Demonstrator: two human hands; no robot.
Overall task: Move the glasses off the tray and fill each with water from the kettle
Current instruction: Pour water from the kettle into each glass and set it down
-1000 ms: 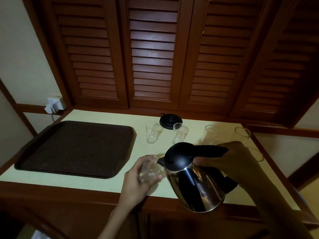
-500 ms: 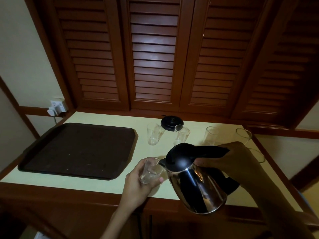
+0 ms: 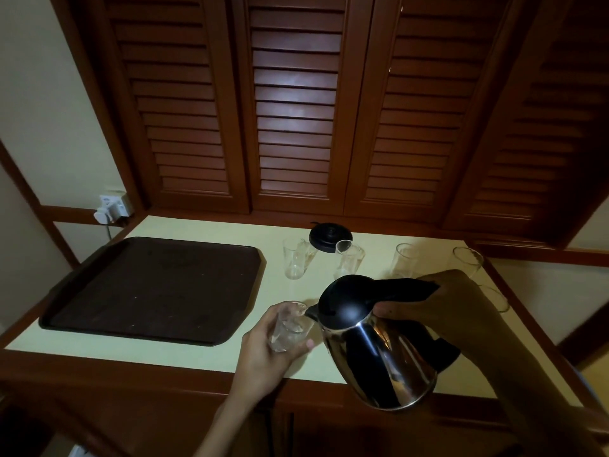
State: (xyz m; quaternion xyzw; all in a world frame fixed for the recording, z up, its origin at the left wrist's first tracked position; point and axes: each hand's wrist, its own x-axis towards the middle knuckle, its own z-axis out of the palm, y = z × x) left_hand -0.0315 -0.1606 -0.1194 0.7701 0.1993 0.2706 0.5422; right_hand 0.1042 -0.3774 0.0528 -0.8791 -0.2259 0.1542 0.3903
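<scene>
Sitting bare at the counter's (image 3: pixel 211 352) left end, the brown tray (image 3: pixel 155 288); at the front edge, the left hand (image 3: pixel 267 347) wraps a glass (image 3: pixel 288 326) against the spout of the steel kettle (image 3: pixel 375 344), tilted by its handle in the right hand (image 3: pixel 438 305); five glasses (image 3: pixel 295 262) stand behind.

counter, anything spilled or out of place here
No spill shows on the counter. The tray is bare. One oddity: the glass in front of the black kettle base looks tilted, unlike its upright neighbours.
</scene>
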